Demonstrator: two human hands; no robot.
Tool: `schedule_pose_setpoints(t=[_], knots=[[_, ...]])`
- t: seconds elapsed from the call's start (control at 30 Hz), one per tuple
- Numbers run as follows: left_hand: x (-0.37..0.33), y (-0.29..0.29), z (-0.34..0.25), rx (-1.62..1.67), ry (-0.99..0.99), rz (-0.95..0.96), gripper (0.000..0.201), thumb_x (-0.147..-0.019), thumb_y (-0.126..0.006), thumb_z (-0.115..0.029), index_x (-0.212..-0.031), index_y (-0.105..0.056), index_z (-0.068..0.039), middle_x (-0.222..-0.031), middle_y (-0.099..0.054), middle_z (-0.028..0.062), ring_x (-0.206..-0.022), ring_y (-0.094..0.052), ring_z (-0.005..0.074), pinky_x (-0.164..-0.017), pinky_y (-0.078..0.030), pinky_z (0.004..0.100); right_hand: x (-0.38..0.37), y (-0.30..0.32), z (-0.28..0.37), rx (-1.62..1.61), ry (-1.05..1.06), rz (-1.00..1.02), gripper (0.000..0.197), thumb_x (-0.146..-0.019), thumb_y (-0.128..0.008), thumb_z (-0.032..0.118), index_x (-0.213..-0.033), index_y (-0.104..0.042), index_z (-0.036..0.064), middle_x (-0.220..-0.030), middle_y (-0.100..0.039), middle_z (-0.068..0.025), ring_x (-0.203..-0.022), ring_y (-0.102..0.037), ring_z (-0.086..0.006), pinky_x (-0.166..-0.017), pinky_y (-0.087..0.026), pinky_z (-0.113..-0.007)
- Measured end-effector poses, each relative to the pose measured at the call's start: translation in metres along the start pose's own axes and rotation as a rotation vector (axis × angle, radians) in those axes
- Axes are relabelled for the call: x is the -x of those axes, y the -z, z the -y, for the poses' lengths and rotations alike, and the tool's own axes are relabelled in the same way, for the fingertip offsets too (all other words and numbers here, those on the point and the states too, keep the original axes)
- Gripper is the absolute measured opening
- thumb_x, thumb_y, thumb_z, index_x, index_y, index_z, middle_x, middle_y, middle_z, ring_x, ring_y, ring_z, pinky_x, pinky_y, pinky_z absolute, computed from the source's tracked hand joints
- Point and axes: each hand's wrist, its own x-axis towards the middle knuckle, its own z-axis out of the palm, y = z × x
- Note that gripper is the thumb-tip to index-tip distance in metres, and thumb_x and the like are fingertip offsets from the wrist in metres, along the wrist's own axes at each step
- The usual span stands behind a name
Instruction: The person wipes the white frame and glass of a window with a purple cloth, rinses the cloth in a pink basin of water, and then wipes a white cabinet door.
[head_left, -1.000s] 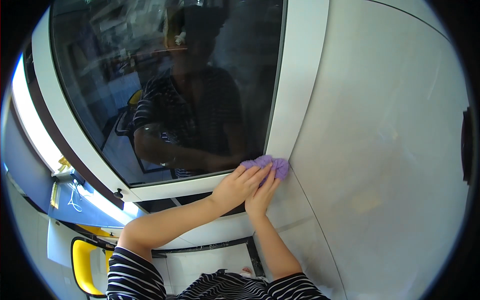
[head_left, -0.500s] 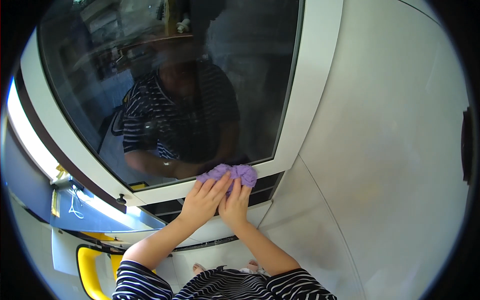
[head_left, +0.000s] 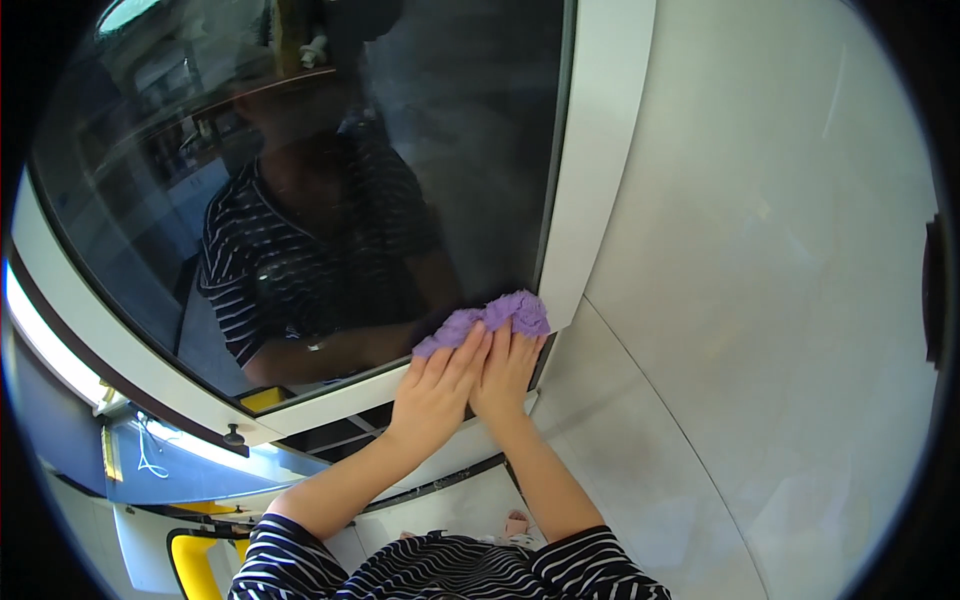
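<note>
A crumpled purple cloth (head_left: pixel 495 320) lies against the lower right corner of a dark glass door panel (head_left: pixel 480 180) with a white frame (head_left: pixel 335 402). My left hand (head_left: pixel 437 390) presses the cloth's left part, fingers pointing up and partly tucked over it. Right beside it, touching it, my right hand (head_left: pixel 507 370) holds the cloth's right part near the frame's corner. The palms and parts of the fingertips are hidden. The glass mirrors my striped shirt and arms.
A small black knob (head_left: pixel 233 436) sits at the frame's lower left corner. A pale tiled wall (head_left: pixel 750 280) rises on the right. Low at left are a blue surface (head_left: pixel 200 470) with a white cable (head_left: pixel 150 455) and a yellow chair-like piece (head_left: pixel 190 560) with black edging.
Both hands have slid the purple cloth to the right and slightly up along the bottom of the door, into its corner. The view has shifted a little with them.
</note>
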Motion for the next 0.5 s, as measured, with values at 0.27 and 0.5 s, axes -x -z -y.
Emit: schedule_pose_setpoints(t=[0.27,0.5], knots=[[-0.031,-0.018,-0.020,0.068,-0.035,-0.031,0.055,-0.074,-0.057,-0.007,-0.128,-0.054,0.000,-0.144,-0.042,0.0115,-0.112,-0.046,0.0274,-0.100,-0.038,0.0423,-0.015,0.011,-0.040,0.060,0.109,-0.019,0.048,-0.088,-0.057,0.022,-0.130,-0.049,0.0007,-0.134,-0.045,-0.0218,-0.127,-0.039,-0.0436,-0.109,-0.022,-0.061],[-0.019,-0.011,-0.014,0.078,-0.128,0.067,0.056,-0.075,-0.057,-0.008,-0.131,-0.052,-0.001,-0.143,-0.043,0.0111,-0.113,-0.045,0.0273,-0.101,-0.037,0.0429,0.004,0.003,-0.025,-0.167,-0.035,-0.112,0.049,-0.089,-0.057,0.020,-0.131,-0.047,-0.0034,-0.134,-0.041,-0.0254,-0.126,-0.037,-0.0463,-0.108,-0.025,-0.058]])
